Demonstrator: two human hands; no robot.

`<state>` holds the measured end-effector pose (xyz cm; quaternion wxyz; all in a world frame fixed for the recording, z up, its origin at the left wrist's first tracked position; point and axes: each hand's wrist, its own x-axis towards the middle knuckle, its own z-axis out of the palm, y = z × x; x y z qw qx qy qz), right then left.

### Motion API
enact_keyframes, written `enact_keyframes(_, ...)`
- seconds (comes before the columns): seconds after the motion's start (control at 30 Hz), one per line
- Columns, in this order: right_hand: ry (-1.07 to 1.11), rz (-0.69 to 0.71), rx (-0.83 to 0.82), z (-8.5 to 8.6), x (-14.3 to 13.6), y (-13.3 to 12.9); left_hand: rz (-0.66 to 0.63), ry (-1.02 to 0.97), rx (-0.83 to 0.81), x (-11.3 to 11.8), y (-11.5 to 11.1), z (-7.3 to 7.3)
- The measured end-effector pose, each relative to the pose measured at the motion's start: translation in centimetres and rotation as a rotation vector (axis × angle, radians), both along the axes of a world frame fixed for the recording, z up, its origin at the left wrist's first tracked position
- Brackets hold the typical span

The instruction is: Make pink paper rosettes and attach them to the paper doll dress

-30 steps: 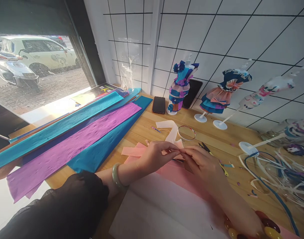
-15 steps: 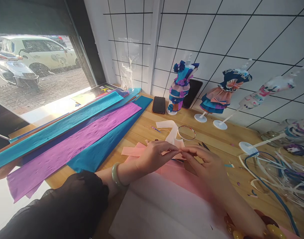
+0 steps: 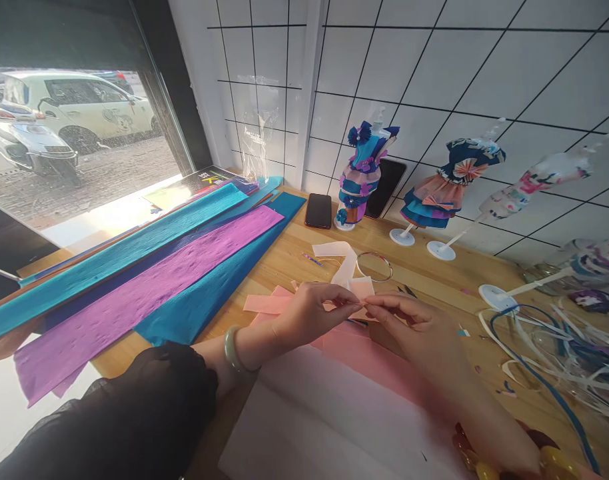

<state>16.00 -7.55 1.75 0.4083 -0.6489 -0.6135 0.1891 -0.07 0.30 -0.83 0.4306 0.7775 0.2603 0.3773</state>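
Note:
My left hand (image 3: 317,310), with a jade-coloured bangle (image 3: 234,350) on the wrist, pinches thumb against fingertips. Opposite it, my right hand (image 3: 409,327) pinches too, and the fingertips of both nearly meet on a pale pink crepe paper strip (image 3: 363,289). Its pinched part is mostly hidden by the fingers. Beyond it a whitish, bent strip (image 3: 340,267) lies on the table. Under the hands are pink paper strips (image 3: 267,304) and a larger pink sheet (image 3: 354,347), with a white sheet (image 3: 309,407) nearer to me.
Long blue, purple and teal crepe sheets (image 3: 184,267) lie at left. A phone (image 3: 318,211), a ring-shaped hoop (image 3: 375,267) and small dress forms (image 3: 360,175) stand or lie toward the tiled wall. Tangled cords (image 3: 549,340) occupy the right side.
My right hand has shifted slightly right and tilted, and the fingertips have drawn a little apart. The pale pink strip behind them shows more now. My left hand barely moves.

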Motion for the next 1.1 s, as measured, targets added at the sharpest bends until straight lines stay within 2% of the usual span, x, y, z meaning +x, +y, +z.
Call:
enact_keyframes(0.2, -0.011, -0.007, 0.031, 0.2, -0.2, 0.1, -0.050, -0.052, -0.265, 0.2, 0.3, -0.2)
enact_keyframes(0.43, 0.023, -0.026, 0.009, 0.0, -0.1, -0.1, -0.161, -0.217, -0.550, 0.5, 0.6, -1.0)
enact_keyframes(0.83, 0.132, -0.136, -0.059, 0.7, -0.9, 0.0, -0.158, -0.216, -0.582, 0.5, 0.4, -0.9)
enact_keyframes(1.1, 0.136, -0.188, -0.146, 0.3, -1.0, 0.0, -0.158, -0.281, -0.631, 0.7, 0.1, -0.6)
